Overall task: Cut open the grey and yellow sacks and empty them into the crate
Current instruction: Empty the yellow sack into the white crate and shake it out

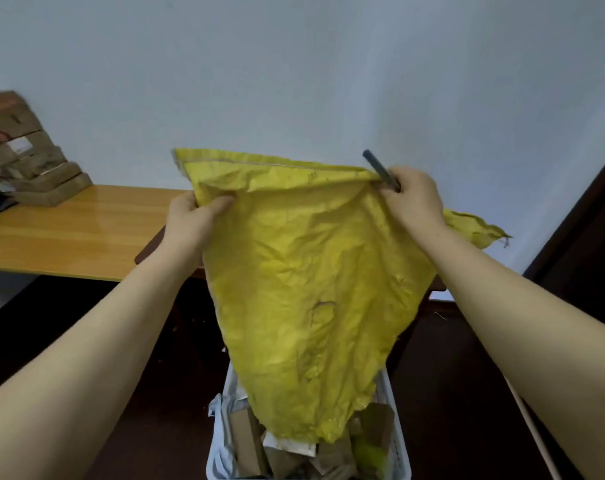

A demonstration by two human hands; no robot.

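Head view shows you in the emptying step. The yellow sack [304,271] hangs upside down, sewn end up between your hands, its ragged open mouth dipping into the white crate [394,427] near you. Your left hand [193,216] grips the sack's upper left corner, fingers curled over the cloth. Your right hand [412,199] grips the upper right corner and clamps a dark cutter [380,169] against it, the free end sticking up past your knuckles. The sack looks limp and flat, so it is probably almost empty; brown parcels [249,445] lie in the crate. Next, shake it, check that nothing clings inside, then drop it clear of the crate, minding the cutter. No grey sack is in view.
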